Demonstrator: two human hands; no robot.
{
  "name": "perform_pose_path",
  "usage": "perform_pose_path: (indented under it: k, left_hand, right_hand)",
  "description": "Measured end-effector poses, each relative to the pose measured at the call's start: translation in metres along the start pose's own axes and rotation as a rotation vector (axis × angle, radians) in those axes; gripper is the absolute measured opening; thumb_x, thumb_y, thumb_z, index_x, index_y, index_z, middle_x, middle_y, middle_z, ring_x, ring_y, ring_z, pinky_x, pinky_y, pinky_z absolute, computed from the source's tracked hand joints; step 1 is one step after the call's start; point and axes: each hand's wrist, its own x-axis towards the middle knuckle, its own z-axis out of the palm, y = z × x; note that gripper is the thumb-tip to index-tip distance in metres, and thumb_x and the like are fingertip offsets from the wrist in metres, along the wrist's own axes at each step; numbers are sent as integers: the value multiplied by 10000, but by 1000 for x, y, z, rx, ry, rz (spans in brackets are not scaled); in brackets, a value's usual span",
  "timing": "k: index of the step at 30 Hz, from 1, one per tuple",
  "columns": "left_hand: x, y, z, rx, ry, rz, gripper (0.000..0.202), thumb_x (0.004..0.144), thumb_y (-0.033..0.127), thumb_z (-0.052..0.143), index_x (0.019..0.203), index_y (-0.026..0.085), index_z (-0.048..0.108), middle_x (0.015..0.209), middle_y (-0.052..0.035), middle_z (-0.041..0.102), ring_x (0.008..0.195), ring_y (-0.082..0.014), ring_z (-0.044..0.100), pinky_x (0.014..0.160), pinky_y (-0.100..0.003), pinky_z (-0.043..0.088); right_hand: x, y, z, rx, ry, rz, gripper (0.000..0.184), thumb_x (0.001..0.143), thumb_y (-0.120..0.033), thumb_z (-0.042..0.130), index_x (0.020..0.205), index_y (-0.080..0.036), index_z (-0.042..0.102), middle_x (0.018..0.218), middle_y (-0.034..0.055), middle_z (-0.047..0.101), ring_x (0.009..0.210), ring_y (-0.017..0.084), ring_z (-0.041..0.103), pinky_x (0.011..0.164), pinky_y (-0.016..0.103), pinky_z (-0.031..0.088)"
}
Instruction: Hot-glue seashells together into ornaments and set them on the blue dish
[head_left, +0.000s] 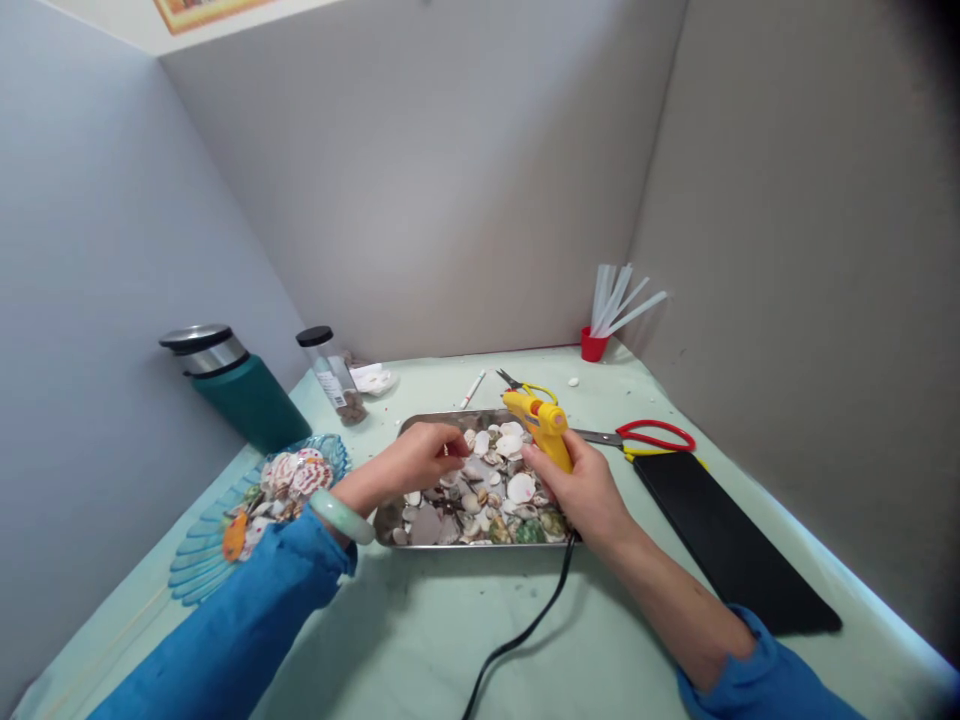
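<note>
A yellow glue gun [541, 420] is gripped in my right hand [585, 487], held over the right part of a metal tray [480, 547]. Its black cord [529, 632] runs down toward the front of the table. White, brown and green seashells [480, 500] fill the tray. Above the tray's left part hovers my left hand [424, 460], its thumb and fingertips pinched together; whatever may be between them is too small or hidden to name. A pale green bangle [341, 516] circles the left wrist.
On the left stand a blue shell-shaped dish [202, 555] of shells, a teal bottle [251, 400] and a black-lidded jar [330, 375]. Right are red-handled scissors [656, 436], a black slab [735, 540] and a red cup [594, 346] of glue sticks. Small yellow-handled scissors [540, 390] lie behind the tray.
</note>
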Motion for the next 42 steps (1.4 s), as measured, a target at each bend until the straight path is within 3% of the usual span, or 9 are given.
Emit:
perform_pose_path:
  k: [11,17,19,22,25,27,33,38,42]
  left_hand:
    - [-29,-16,-14,58,-189,-24,164,733,152,533,780,203,682,780,7,707,677,-119,607,602,-179,407]
    - [-30,-12,-15,179,-185,-96,97,682,206,604,754,216,668,703,-3,687,641,-159,607,544,-214,391]
    - [-27,-14,-12,236,-139,-139,127,697,229,596,807,199,651,756,-44,683,698,-199,617,576,-246,408]
    - [-16,-21,-7,288,-83,-188,284,736,197,543,1011,169,608,982,-122,668,887,-252,619,716,-300,443]
    - [-1,-29,-3,270,-113,-199,530,670,217,623,1188,168,524,1137,-148,623,984,-269,604,780,-307,457]
    - [10,-34,-1,239,-152,-200,640,619,252,670,1230,166,502,1130,-151,632,961,-280,617,758,-312,475]
    - [38,-34,1,83,-184,-213,447,640,213,645,1085,194,607,1012,-83,683,847,-238,656,679,-280,510]
    - [52,-24,-8,-116,-170,-184,427,838,300,458,1255,213,479,1100,-54,660,714,-117,669,563,-187,518]
    - [47,-26,-13,-102,-203,-216,296,788,303,511,1033,185,629,887,-46,709,645,-146,663,525,-211,508]
  right_hand:
    - [-1,0,0,4,-7,13,362,761,-440,626,975,-150,595,484,-78,434,439,106,364,467,236,316]
    - [0,-2,0,-11,-6,21,366,763,-436,624,987,-148,593,484,-78,437,441,107,366,477,240,317]
    - [-1,-2,0,-5,-8,27,360,763,-438,623,973,-147,593,491,-76,439,447,108,370,481,241,320]
    - [-1,-2,0,0,-7,32,351,762,-439,624,957,-148,592,496,-75,442,448,107,371,483,241,322]
    - [-1,-1,0,2,-10,29,348,763,-438,627,958,-151,593,503,-76,442,452,105,370,487,240,327]
    - [-1,1,0,8,-12,23,348,766,-438,625,961,-152,596,508,-76,442,456,107,375,493,240,334]
    - [0,2,-1,-1,-6,16,384,768,-428,624,1033,-150,600,526,-72,453,463,109,380,503,241,348]
    - [1,1,-1,-7,-4,18,395,768,-430,615,1032,-136,607,523,-62,455,472,111,374,493,237,346]
    - [1,0,-1,-12,6,8,388,756,-437,619,997,-133,620,550,-48,484,491,116,394,502,240,357]
